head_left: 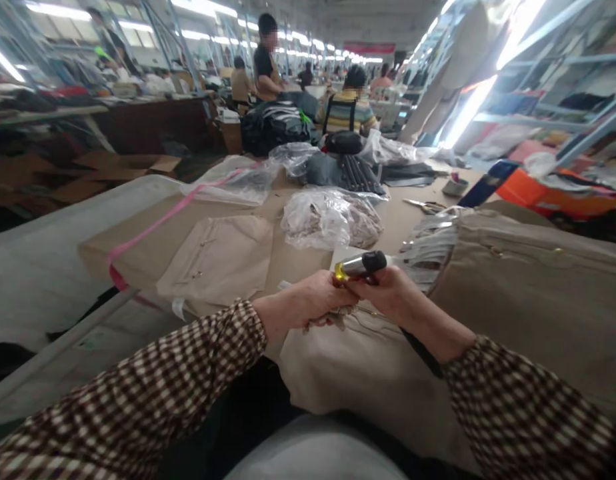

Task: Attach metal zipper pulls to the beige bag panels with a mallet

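My right hand is closed round a small hand tool with a black grip, a silver barrel and a yellow tip; a black cord runs back along my wrist. My left hand is closed in a pinch on the beige garment right under the tool's tip, where small metal parts show. The garment lies in a pile over the table's near right side and into my lap. Both arms wear brown checked sleeves.
Flat beige fabric pieces lie left of my hands, crossed by a pink strap. Clear bags of parts, dark goods and scissors sit farther back. Silver tags fan out beside the garment. Other people work in the background.
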A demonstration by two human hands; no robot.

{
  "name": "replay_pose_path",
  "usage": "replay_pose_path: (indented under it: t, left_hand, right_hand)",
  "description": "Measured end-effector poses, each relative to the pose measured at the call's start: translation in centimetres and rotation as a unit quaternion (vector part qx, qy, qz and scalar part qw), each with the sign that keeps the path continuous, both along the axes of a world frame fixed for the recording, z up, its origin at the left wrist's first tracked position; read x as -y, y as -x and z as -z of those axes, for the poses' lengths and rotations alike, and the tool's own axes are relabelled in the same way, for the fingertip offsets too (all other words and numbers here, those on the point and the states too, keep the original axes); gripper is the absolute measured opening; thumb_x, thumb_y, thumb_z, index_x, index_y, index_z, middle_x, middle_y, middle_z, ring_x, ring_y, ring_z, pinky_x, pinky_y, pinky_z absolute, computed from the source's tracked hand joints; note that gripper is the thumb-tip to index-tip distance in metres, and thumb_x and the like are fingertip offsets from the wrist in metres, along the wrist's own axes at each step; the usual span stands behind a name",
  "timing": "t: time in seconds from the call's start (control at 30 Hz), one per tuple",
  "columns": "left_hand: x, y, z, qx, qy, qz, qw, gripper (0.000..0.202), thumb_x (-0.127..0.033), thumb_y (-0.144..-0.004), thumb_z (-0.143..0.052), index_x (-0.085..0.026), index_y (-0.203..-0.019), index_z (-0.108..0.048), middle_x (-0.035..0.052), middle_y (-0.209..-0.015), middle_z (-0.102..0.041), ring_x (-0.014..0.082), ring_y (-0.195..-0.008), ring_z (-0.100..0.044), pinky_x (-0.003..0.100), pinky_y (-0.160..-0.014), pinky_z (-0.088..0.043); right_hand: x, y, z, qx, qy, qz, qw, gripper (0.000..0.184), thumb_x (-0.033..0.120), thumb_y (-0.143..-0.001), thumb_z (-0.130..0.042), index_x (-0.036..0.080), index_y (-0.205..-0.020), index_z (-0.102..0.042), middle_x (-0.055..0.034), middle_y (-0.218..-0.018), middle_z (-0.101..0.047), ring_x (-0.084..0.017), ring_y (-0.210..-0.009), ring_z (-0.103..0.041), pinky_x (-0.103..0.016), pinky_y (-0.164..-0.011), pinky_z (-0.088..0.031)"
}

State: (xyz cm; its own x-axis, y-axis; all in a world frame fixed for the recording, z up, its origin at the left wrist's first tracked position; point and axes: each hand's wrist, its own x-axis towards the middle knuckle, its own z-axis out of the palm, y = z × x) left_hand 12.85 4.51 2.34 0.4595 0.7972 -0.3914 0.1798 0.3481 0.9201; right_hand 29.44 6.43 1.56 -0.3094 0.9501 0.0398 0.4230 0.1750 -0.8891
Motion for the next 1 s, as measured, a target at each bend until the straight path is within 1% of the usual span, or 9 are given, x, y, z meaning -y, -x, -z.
replay_pose_path:
  t: [0.07,0.23,0.33,0.4,0.57,0.63,0.73,0.87,1.0]
  left_hand:
    - [-0.2,-1.0,0.0,-0.010,0.007,-0.006,1.000,0.016,-0.029,-0.074,-0.065,-0.016,-0.078,-0.056,-0.0068,-0.052,-0.044,0.0038,-0.032,-0.034,0.016,-0.028,-0.026]
    - [-0.7,-3.1,0.1,-0.013,0.025,0.001,1.000,0.008,-0.023,-0.077,-0.060,-0.017,-0.079,-0.055,-0.0075,-0.049,-0.040,0.0041,-0.032,-0.033,0.016,-0.030,-0.028]
    - [-1.0,-3.9,0.3,-0.037,0.018,0.026,0.999,0.006,-0.020,-0.075,-0.060,-0.016,-0.077,-0.056,-0.0065,-0.050,-0.042,0.0047,-0.033,-0.034,0.017,-0.031,-0.027]
    - [-1.1,-4.2,0.7,-0.060,0.010,0.045,0.997,0.006,-0.021,-0.075,-0.060,-0.016,-0.075,-0.056,-0.0058,-0.050,-0.043,0.0052,-0.033,-0.035,0.018,-0.031,-0.025]
    - [-1.6,-4.1,1.7,-0.097,0.021,0.052,0.994,0.005,-0.022,-0.075,-0.058,-0.018,-0.075,-0.057,-0.0063,-0.050,-0.042,0.0059,-0.033,-0.036,0.018,-0.032,-0.025]
    - [-1.7,-4.1,2.0,-0.120,-0.005,0.061,0.991,0.006,-0.023,-0.076,-0.057,-0.017,-0.074,-0.058,-0.0061,-0.049,-0.042,0.0057,-0.033,-0.035,0.018,-0.032,-0.025]
    - [-2.1,-4.4,2.4,-0.210,-0.075,0.084,0.971,0.013,-0.028,-0.076,-0.056,-0.017,-0.073,-0.061,-0.0047,-0.047,-0.043,0.0072,-0.033,-0.037,0.018,-0.032,-0.024]
    - [-3.0,-5.3,2.7,-0.319,-0.115,0.110,0.935,0.020,-0.035,-0.074,-0.059,-0.017,-0.077,-0.066,-0.0044,-0.043,-0.043,0.0079,-0.032,-0.038,0.018,-0.035,-0.026]
    - [-3.9,-5.8,3.3,-0.325,-0.125,0.127,0.929,0.023,-0.039,-0.074,-0.061,-0.017,-0.075,-0.068,-0.0041,-0.041,-0.043,0.0068,-0.033,-0.037,0.018,-0.037,-0.025]
  right_hand:
    - [-0.2,-0.6,0.4,0.007,-0.015,0.010,1.000,0.026,0.039,-0.071,-0.061,0.017,-0.084,-0.067,0.0003,-0.067,-0.057,-0.011,-0.060,-0.049,-0.023,-0.055,-0.039]
    - [-0.3,-2.2,0.1,0.125,-0.020,0.030,0.991,0.028,0.032,-0.073,-0.055,0.015,-0.090,-0.069,0.0029,-0.056,-0.049,-0.010,-0.051,-0.040,-0.022,-0.048,-0.030]
    - [-0.2,-3.1,0.7,0.094,-0.041,0.012,0.995,0.030,0.028,-0.073,-0.053,0.016,-0.094,-0.069,0.0014,-0.064,-0.056,-0.011,-0.058,-0.046,-0.022,-0.054,-0.035]
    - [0.0,-3.8,1.3,0.067,-0.039,0.020,0.997,0.026,0.029,-0.072,-0.055,0.016,-0.090,-0.069,0.0002,-0.069,-0.059,-0.012,-0.062,-0.049,-0.023,-0.057,-0.037]
    - [0.9,-5.1,2.7,0.067,0.049,0.062,0.995,0.023,0.036,-0.071,-0.058,0.014,-0.073,-0.062,0.0045,-0.050,-0.043,-0.007,-0.045,-0.036,-0.022,-0.044,-0.026]
    - [1.3,-5.4,3.3,0.070,0.098,0.059,0.991,0.025,0.039,-0.072,-0.057,0.014,-0.073,-0.060,0.0063,-0.046,-0.039,-0.006,-0.041,-0.031,-0.022,-0.041,-0.020]
    - [1.5,-6.0,4.7,0.088,0.138,0.035,0.986,0.024,0.039,-0.071,-0.056,0.015,-0.071,-0.058,0.0064,-0.046,-0.039,-0.007,-0.042,-0.031,-0.021,-0.041,-0.020]
    - [1.2,-6.6,6.3,0.120,0.086,0.005,0.989,0.021,0.031,-0.070,-0.053,0.014,-0.076,-0.063,0.0031,-0.056,-0.048,-0.008,-0.049,-0.038,-0.021,-0.047,-0.026]
    - [0.9,-6.3,6.8,0.160,0.048,0.045,0.985,0.021,0.025,-0.070,-0.051,0.013,-0.079,-0.065,0.0017,-0.059,-0.052,-0.009,-0.051,-0.040,-0.020,-0.048,-0.028]
